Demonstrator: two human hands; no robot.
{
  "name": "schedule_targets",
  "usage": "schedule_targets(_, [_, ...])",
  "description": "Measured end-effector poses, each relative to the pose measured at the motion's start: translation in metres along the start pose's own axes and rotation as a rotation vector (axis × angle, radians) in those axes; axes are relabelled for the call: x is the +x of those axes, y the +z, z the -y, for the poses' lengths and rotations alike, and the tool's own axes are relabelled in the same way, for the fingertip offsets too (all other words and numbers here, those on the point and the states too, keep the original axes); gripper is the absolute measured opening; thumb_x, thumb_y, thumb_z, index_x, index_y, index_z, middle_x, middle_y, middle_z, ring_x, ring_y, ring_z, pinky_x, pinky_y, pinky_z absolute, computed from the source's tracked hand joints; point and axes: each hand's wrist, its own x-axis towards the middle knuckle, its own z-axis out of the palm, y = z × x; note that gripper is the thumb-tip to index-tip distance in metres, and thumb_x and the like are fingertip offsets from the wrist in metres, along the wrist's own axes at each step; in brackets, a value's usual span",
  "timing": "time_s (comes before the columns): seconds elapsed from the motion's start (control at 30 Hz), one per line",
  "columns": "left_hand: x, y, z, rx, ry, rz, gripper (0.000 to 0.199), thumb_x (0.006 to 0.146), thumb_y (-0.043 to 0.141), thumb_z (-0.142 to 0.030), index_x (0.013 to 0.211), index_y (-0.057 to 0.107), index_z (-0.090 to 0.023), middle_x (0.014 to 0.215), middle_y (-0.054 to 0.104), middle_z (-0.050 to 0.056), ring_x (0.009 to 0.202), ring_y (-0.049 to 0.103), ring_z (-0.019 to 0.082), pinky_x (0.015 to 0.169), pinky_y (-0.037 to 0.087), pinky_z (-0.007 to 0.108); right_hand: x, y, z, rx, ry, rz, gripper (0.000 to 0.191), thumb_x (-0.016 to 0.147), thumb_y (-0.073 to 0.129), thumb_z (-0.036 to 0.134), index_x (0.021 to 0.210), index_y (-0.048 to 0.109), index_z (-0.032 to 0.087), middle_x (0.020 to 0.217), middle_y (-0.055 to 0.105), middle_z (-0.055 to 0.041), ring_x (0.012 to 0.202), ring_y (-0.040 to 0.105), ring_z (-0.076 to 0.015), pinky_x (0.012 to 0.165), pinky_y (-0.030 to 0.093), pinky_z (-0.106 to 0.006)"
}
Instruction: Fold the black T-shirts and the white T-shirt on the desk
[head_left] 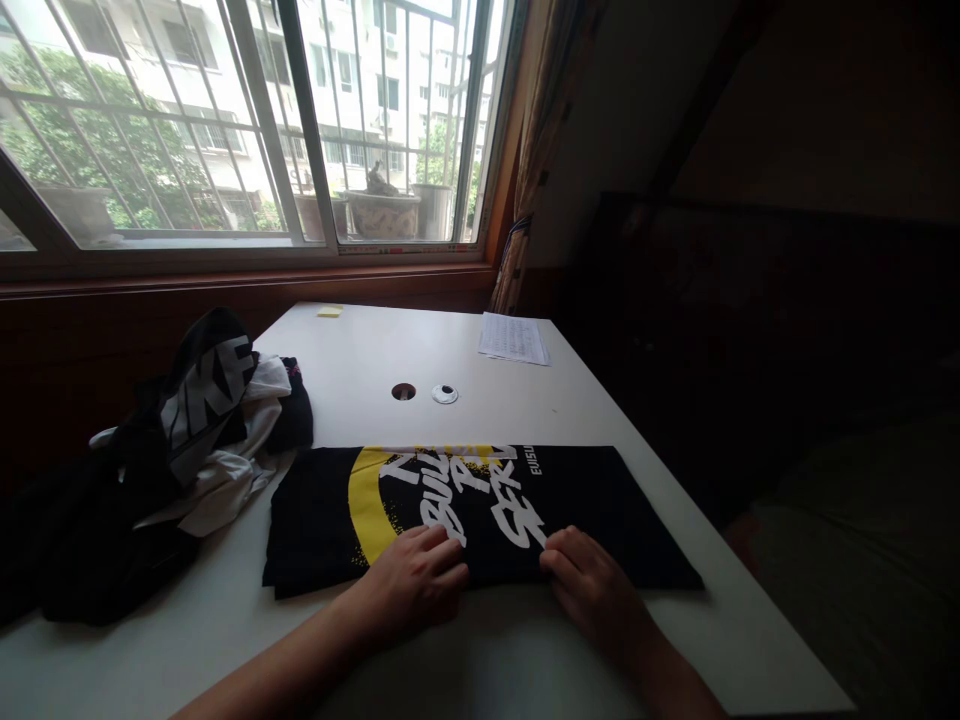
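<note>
The left hand (417, 575) and the right hand (589, 578) are the nearest things, side by side with a gap between them, both on the near edge of a black shirt (600, 510). Each has its fingers curled over that edge and looks to be pinching the cloth, though the thumbs are partly hidden. The shirt lies flat on the white desk (337, 645), folded into a wide strip that runs out past the hands on both sides and away from them. Just beyond the left hand it shows a yellow arc (367, 505) and white brush-style lettering (514, 510); beyond the right hand, small white print reads EVISU. Left of the hands, well apart from them, is a heap of clothes (217, 480), black and white, with NIKE-style letters on top. Past the shirt, ahead of the hands, are a round hole (403, 392) and, just right of it, a white ring (445, 394). Farther off lie a yellow note (330, 312), ahead and to the left, and papers (514, 338), ahead of the right hand. Beyond the desk stand a curtain (517, 230) and a barred window (315, 130).
</note>
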Motion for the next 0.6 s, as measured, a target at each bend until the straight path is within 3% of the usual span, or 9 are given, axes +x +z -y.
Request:
schedule_targets(0.23, [0.001, -0.004, -0.001, -0.019, -0.021, 0.023, 0.006, 0.088, 0.064, -0.022, 0.087, 0.058, -0.02, 0.095, 0.061, 0.005, 0.086, 0.054, 0.02, 0.074, 0.048, 0.034, -0.053, -0.034, -0.061, -0.187, 0.162, 0.075, 0.043, 0.071, 0.039, -0.009, 0.093, 0.059, 0.023, 0.094, 0.062, -0.0047, 0.087, 0.059, -0.0209, 0.077, 0.05, -0.034])
schedule_targets(0.37, [0.004, -0.009, -0.002, -0.085, -0.038, 0.014, 0.004, 0.089, 0.061, -0.018, 0.093, 0.062, -0.02, 0.118, 0.066, 0.007, 0.112, 0.059, 0.025, 0.092, 0.05, 0.039, -0.09, -0.049, -0.1, -0.269, 0.255, 0.115, 0.041, 0.07, 0.044, -0.003, 0.094, 0.063, 0.024, 0.1, 0.065, -0.0062, 0.095, 0.062, -0.0241, 0.082, 0.052, -0.036])
schedule_targets(0.47, [0.005, -0.012, -0.003, -0.14, -0.039, 0.032, 0.009, 0.092, 0.057, -0.017, 0.099, 0.063, -0.02, 0.136, 0.063, 0.007, 0.134, 0.051, 0.026, 0.106, 0.047, 0.042, -0.112, -0.057, -0.122, -0.324, 0.315, 0.113, 0.037, 0.071, 0.048, 0.002, 0.093, 0.067, 0.024, 0.1, 0.067, -0.0068, 0.096, 0.062, -0.0263, 0.085, 0.051, -0.04])
schedule_targets(0.6, [0.002, -0.017, -0.001, -0.18, -0.097, 0.083, 0.014, 0.097, 0.054, -0.02, 0.108, 0.062, -0.019, 0.148, 0.056, 0.008, 0.142, 0.045, 0.025, 0.115, 0.041, 0.047, -0.128, -0.068, -0.139, -0.397, 0.358, 0.084, 0.029, 0.077, 0.049, 0.009, 0.086, 0.072, 0.025, 0.098, 0.069, -0.0067, 0.092, 0.062, -0.026, 0.087, 0.05, -0.041])
